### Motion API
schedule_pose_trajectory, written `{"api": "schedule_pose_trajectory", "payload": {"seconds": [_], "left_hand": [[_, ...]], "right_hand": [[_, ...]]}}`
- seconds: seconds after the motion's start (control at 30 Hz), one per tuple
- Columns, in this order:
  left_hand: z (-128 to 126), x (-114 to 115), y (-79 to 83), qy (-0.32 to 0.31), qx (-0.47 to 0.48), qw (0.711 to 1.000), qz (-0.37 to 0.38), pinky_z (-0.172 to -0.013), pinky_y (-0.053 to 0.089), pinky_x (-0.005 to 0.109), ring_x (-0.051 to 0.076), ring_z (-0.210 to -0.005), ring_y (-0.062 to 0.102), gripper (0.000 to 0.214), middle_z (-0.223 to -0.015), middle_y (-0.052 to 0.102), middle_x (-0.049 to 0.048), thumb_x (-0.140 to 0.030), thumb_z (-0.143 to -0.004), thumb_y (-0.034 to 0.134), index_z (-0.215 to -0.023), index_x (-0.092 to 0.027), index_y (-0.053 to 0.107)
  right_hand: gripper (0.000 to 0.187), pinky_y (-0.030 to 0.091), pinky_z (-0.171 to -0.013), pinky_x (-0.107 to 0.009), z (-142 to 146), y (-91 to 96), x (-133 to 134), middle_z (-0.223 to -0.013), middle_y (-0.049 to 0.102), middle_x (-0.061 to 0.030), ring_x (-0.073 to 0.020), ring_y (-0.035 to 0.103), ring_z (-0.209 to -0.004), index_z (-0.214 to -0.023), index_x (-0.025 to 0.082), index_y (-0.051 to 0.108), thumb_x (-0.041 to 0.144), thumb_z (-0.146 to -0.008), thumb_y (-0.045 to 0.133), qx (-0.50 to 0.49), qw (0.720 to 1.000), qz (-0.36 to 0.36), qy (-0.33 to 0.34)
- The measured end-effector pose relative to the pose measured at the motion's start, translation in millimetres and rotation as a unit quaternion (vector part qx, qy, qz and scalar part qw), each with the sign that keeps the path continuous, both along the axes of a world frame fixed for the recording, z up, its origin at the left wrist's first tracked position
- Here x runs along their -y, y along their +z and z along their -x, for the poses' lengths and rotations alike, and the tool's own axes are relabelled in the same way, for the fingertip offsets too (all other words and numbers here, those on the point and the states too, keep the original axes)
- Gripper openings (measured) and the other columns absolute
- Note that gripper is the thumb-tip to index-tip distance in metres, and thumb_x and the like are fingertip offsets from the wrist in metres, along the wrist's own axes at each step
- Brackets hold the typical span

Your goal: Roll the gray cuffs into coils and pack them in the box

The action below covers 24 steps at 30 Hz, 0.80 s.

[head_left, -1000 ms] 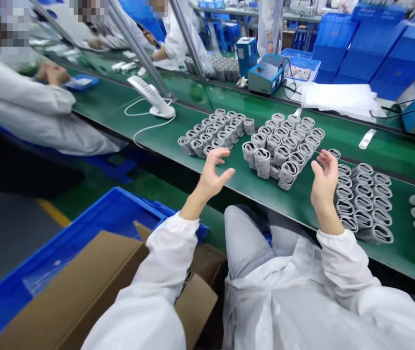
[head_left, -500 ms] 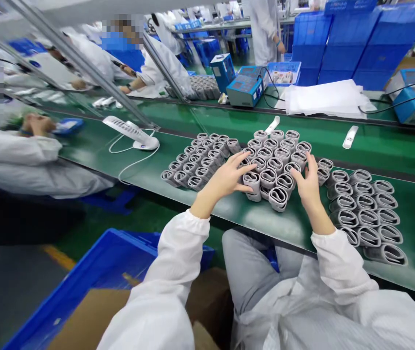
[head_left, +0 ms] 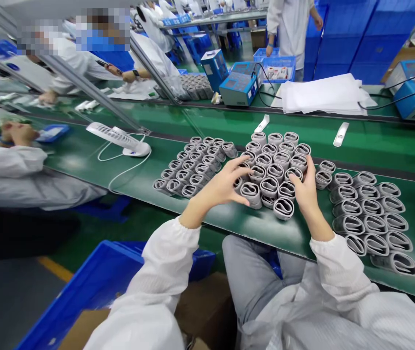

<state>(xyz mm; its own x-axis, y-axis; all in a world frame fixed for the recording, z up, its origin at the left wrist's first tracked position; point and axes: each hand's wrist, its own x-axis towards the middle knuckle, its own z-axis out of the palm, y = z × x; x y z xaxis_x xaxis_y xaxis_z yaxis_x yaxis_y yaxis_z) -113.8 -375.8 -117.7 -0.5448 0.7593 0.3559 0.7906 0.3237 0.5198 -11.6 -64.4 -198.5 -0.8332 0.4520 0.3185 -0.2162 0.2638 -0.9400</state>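
Observation:
Rolled grey fabric bands (head_left: 275,171) stand on end in a tight cluster on the green workbench, between my two hands. My left hand (head_left: 225,184) is at the cluster's left side, thumb and fingers spread wide, fingertips at the outer rolls. My right hand (head_left: 306,189) is at the right side, its thumb by one roll and its fingers stretched along the outer edge. Neither hand is closed around a roll. The nearest roll (head_left: 283,208) sits at the cluster's front edge. Contact at some fingertips is hard to make out.
More grey rolls (head_left: 195,167) stand at left, and others (head_left: 371,206) in rows at right. A white desk lamp (head_left: 119,138) with a cable is farther left. Behind are white strips (head_left: 340,134), a blue device (head_left: 240,85) and white sheets (head_left: 320,95). Co-workers sit at left; a blue crate (head_left: 94,272) is below.
The view has shifted slightly. Both hands remain beside the middle cluster, and its front rolls sit a little closer to me. A background co-worker has moved right.

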Motion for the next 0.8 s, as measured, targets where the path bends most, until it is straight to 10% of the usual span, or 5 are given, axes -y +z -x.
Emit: {"api": "schedule_pose_trajectory", "payload": {"seconds": [0.17,0.4,0.8], "left_hand": [[50.1,-9.2,-29.9,0.061,0.261,0.948,-0.174,-0.142,0.036,0.066,0.043,-0.181,0.025,0.098,-0.194,0.028,0.0137,-0.080,-0.099,0.068,-0.179,-0.031,0.042],[53.9,-44.4,-47.2,-0.011,0.475,0.831,-0.290,-0.141,0.041,0.065,0.044,-0.170,0.048,0.098,-0.185,0.047,0.0141,-0.047,-0.089,0.083,-0.177,-0.023,0.048],[55.1,-56.4,-9.1,-0.049,0.403,0.850,-0.335,-0.145,0.030,0.068,0.044,-0.172,0.043,0.088,-0.183,0.052,0.0073,-0.041,-0.090,0.086,-0.172,-0.029,0.055]], "right_hand": [[0.095,0.026,-0.149,-0.056,9.5,-1.0,-3.1,-0.192,0.031,-0.0039,-0.0252,0.031,-0.179,-0.185,0.035,0.021,0.038,-0.100,0.062,0.014,0.999,0.043,-0.014],[0.093,0.028,-0.148,-0.060,18.5,8.4,9.7,-0.191,0.035,-0.0035,-0.0274,0.033,-0.179,-0.185,0.034,0.024,0.038,-0.100,0.060,0.018,0.997,0.066,-0.036],[0.093,0.031,-0.147,-0.066,19.9,49.5,-9.5,-0.189,0.034,0.0038,-0.0311,0.036,-0.177,-0.184,0.044,0.023,0.036,-0.099,0.060,-0.083,0.996,-0.042,-0.012]]}}
